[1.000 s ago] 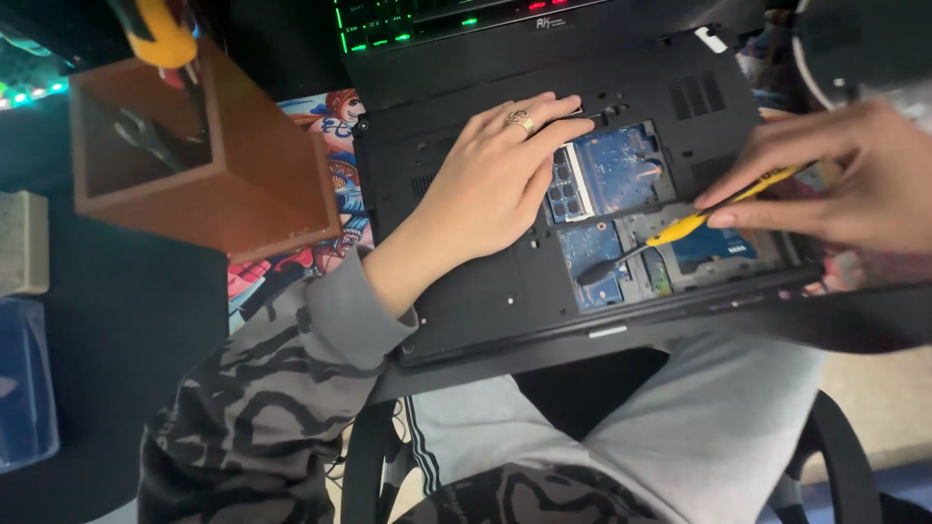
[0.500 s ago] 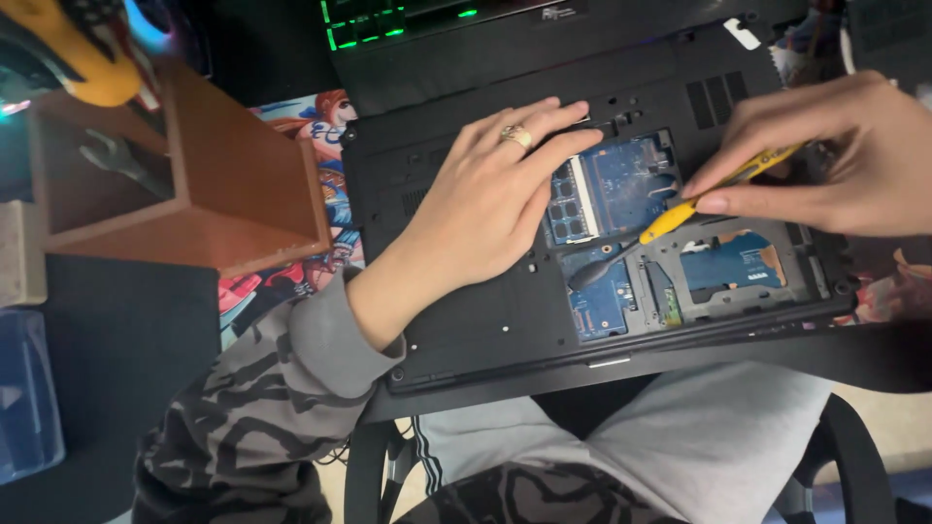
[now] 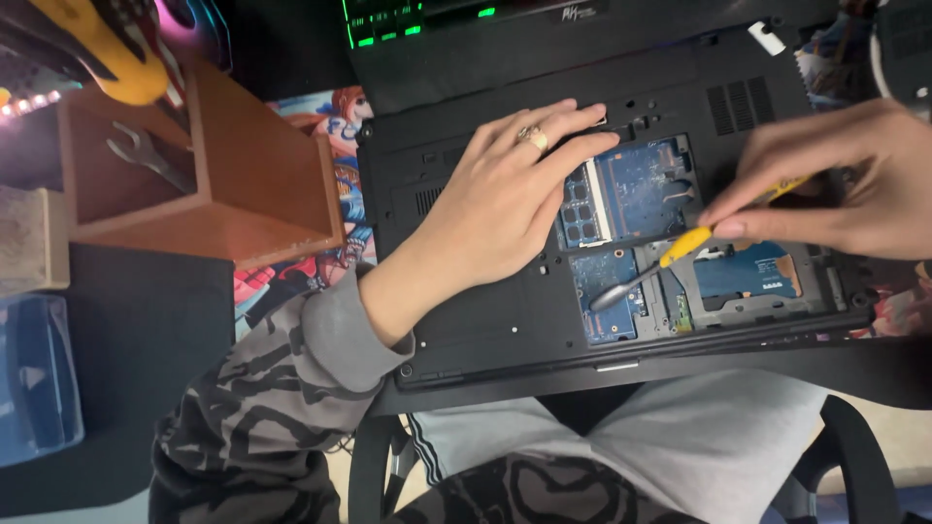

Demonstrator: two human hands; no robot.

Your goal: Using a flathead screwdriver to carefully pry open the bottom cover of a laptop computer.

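With the left hand (image 3: pixel 505 209) spread flat on the upturned black laptop (image 3: pixel 505 320), the right hand (image 3: pixel 835 180) pinches a yellow-handled screwdriver (image 3: pixel 670 254), its tip on the blue board (image 3: pixel 607 296) beyond the fingertips, likely working a screw, needing steady downward pressure.

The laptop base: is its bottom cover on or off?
Off over the middle. The laptop lies underside up, blue circuit boards exposed beside the left hand; the right hand holds a yellow screwdriver over them.
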